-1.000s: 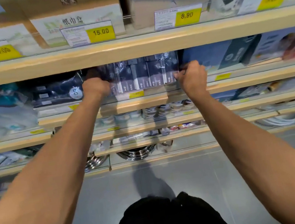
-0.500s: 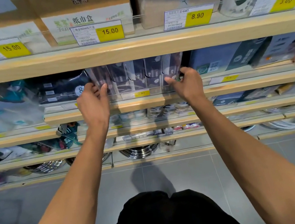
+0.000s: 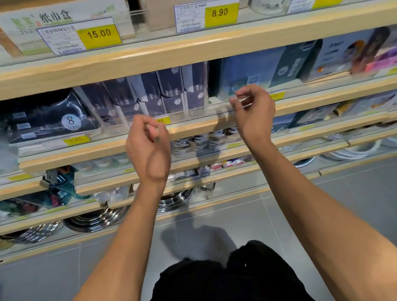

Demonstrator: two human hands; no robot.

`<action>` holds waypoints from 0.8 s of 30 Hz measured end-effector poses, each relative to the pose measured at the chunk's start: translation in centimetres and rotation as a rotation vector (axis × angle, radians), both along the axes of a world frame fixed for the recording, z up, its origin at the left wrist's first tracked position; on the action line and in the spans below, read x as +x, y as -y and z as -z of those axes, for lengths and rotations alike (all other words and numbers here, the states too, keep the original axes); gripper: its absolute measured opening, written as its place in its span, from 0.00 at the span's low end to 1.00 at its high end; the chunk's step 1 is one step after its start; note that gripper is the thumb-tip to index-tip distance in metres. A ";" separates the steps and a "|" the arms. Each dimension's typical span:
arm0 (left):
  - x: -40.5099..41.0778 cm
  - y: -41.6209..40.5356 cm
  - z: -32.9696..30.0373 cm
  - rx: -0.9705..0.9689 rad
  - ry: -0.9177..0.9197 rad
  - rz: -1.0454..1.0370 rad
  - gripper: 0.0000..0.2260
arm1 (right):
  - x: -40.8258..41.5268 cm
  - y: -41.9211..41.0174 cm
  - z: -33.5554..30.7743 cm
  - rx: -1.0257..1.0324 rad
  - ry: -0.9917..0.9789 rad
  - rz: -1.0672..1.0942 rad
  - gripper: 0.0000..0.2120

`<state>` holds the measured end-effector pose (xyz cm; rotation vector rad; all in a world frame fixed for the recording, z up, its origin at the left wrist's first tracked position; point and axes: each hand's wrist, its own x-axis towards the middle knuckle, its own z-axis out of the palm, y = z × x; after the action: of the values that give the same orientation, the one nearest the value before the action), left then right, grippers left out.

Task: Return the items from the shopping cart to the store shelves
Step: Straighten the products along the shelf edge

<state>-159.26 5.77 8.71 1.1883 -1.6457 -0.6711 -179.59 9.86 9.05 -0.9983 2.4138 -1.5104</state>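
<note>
A clear-wrapped pack of dark navy boxes [image 3: 156, 93] stands on the second wooden shelf [image 3: 314, 97], upright behind the shelf's clear front lip. My left hand [image 3: 148, 145] hangs in front of the shelf edge below the pack's left side, fingers loosely curled and holding nothing. My right hand [image 3: 254, 110] is at the pack's right corner, a little off it, also loosely curled and empty. Neither hand touches the pack. The shopping cart is out of view.
A black bag marked 8 [image 3: 55, 119] lies left of the pack, blue and grey boxes [image 3: 252, 73] right of it. The top shelf [image 3: 175, 51] carries tissue boxes and yellow price tags. Lower shelves hold small jars and steel bowls [image 3: 93, 220]. Grey tiled floor lies below.
Both hands let go of the pack, now set on the shelf, and drew back toward me with fingers curling loosely. The camera moved closer and slightly left.
</note>
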 end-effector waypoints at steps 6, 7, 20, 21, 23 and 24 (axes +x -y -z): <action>-12.6 -4.0 -1.0 0.118 0.115 0.343 0.20 | -8.3 -3.1 -0.6 -0.043 0.051 0.147 0.08; -14.7 -4.1 -1.0 0.182 0.103 0.306 0.26 | -9.9 -3.3 -1.0 -0.007 0.072 0.139 0.11; -26.9 -2.0 -2.0 0.516 0.077 -0.177 0.23 | -20.5 -2.6 -2.8 0.382 0.072 -0.182 0.09; -27.0 -1.7 -2.3 0.516 0.087 -0.192 0.21 | -20.7 -2.5 -3.0 0.393 0.072 -0.184 0.07; -26.7 -0.8 -2.4 0.523 0.085 -0.229 0.18 | -20.7 -2.5 -3.3 0.411 0.045 -0.186 0.05; -26.4 -0.4 -2.3 0.529 0.081 -0.253 0.18 | -20.7 -2.6 -3.4 0.416 0.019 -0.184 0.05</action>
<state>-185.64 6.22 11.06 1.7869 -1.3850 -0.9366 -200.30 12.47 12.42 -1.0646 2.4003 -0.9025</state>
